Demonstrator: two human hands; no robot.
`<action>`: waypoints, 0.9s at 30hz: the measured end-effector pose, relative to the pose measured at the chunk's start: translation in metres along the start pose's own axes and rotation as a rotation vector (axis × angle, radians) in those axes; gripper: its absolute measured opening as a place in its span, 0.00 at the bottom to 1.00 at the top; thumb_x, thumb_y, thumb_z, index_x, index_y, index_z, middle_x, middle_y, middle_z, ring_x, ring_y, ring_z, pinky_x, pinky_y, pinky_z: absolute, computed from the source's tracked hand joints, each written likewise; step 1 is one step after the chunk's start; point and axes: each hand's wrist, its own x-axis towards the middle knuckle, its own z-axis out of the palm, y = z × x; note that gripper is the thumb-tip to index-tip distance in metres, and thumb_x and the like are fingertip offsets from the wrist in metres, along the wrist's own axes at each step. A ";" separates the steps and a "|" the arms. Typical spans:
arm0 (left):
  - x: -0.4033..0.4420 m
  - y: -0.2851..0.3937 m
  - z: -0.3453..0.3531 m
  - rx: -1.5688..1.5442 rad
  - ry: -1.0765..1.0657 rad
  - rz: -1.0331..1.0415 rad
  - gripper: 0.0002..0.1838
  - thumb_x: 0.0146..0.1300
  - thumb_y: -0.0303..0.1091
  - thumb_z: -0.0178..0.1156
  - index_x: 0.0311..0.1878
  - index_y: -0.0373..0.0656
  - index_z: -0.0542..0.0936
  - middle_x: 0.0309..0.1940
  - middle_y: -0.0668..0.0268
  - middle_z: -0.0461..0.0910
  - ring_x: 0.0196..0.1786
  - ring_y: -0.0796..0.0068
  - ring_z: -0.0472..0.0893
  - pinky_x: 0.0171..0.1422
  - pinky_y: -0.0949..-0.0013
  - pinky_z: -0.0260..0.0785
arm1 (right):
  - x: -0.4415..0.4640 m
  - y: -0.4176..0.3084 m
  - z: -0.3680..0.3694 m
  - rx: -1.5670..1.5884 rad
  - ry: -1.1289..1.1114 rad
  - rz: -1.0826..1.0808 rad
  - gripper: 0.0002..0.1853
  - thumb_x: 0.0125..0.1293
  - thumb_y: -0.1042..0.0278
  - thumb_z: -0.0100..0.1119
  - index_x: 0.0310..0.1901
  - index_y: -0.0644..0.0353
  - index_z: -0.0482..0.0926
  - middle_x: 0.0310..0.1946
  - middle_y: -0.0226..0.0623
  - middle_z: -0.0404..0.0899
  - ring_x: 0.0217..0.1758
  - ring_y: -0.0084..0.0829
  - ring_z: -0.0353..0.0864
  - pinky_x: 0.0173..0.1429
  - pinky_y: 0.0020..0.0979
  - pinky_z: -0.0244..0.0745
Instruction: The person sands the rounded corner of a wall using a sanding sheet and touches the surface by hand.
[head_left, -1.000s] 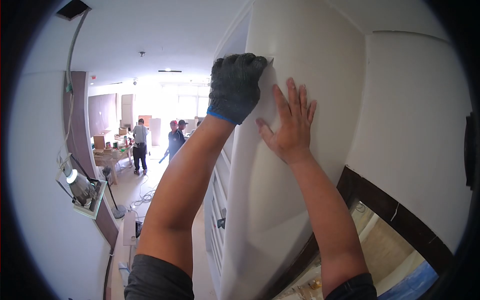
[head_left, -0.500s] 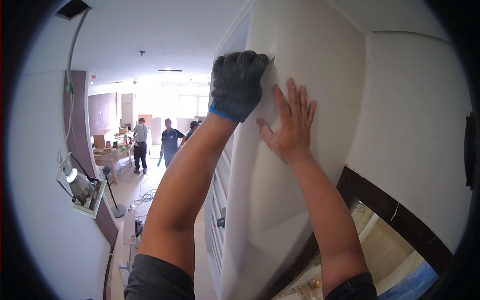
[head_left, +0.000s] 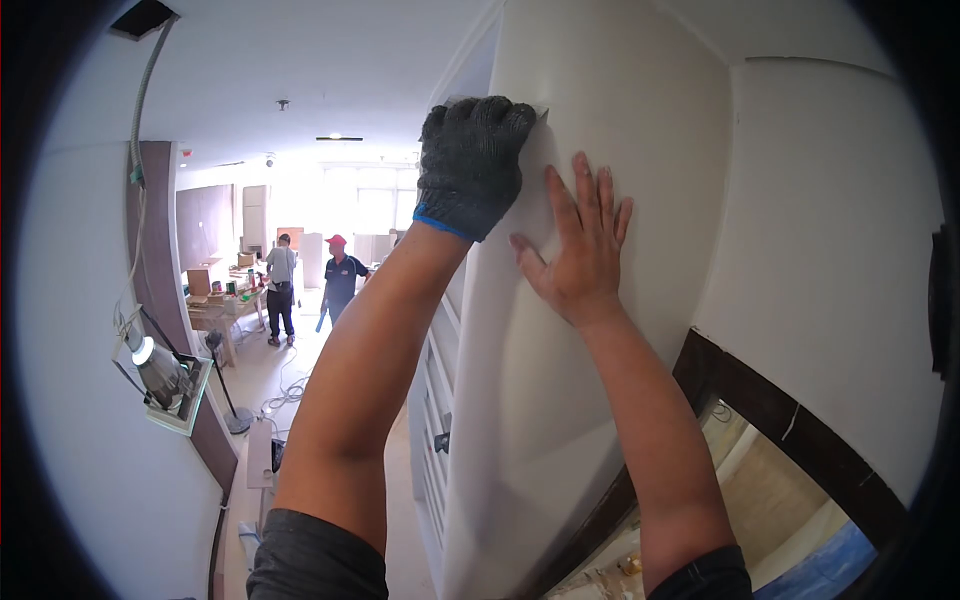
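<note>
My left hand (head_left: 473, 165), in a dark grey knitted glove with a blue cuff, is raised at the edge of a large off-white sheet (head_left: 620, 110). Its fingers are curled round a thin, flat, blade-like piece (head_left: 543, 113); only a pointed corner shows beside the glove, so its kind is unclear. Bare and spread, my right hand (head_left: 583, 255) lies flat on the sheet, just right of and below the glove. The sheet runs down past both arms, with soft bulges lower down. Behind its left edge are white slats (head_left: 437, 400).
A dark frame (head_left: 790, 425) surrounds an opening at lower right. A lit work lamp (head_left: 160, 370) hangs at left. Farther back are two people (head_left: 343, 275), a cluttered workbench (head_left: 215, 312) and coiled cable (head_left: 288, 393) on the floor.
My gloved left hand has shifted slightly left and up along the sheet's edge. My right hand stays in place. In the background, one person has turned their head and another is now hidden.
</note>
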 end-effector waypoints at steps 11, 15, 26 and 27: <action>0.001 0.010 -0.002 0.031 -0.031 -0.026 0.22 0.56 0.23 0.61 0.55 0.49 0.85 0.51 0.62 0.87 0.54 0.53 0.84 0.58 0.49 0.75 | 0.001 -0.001 0.000 -0.004 0.012 0.012 0.50 0.60 0.47 0.78 0.82 0.42 0.64 0.88 0.39 0.50 0.90 0.56 0.46 0.86 0.74 0.35; 0.002 0.010 -0.004 0.026 -0.046 -0.014 0.22 0.56 0.23 0.61 0.56 0.49 0.85 0.51 0.61 0.87 0.55 0.53 0.84 0.58 0.50 0.75 | 0.000 0.000 0.001 -0.002 0.020 0.008 0.50 0.59 0.47 0.78 0.82 0.42 0.65 0.87 0.39 0.52 0.90 0.56 0.47 0.86 0.73 0.35; -0.005 0.005 0.006 -0.069 0.042 -0.032 0.22 0.56 0.19 0.59 0.54 0.46 0.87 0.50 0.57 0.88 0.53 0.48 0.86 0.58 0.48 0.78 | -0.002 0.004 0.001 0.015 0.031 0.006 0.51 0.59 0.47 0.78 0.83 0.42 0.63 0.87 0.41 0.52 0.89 0.56 0.47 0.85 0.74 0.36; -0.006 0.005 0.007 -0.071 0.064 -0.028 0.22 0.56 0.18 0.59 0.53 0.45 0.87 0.50 0.56 0.88 0.53 0.48 0.86 0.57 0.48 0.79 | -0.004 0.004 0.001 0.014 0.026 0.005 0.51 0.59 0.47 0.77 0.83 0.41 0.63 0.87 0.41 0.52 0.89 0.56 0.47 0.85 0.74 0.36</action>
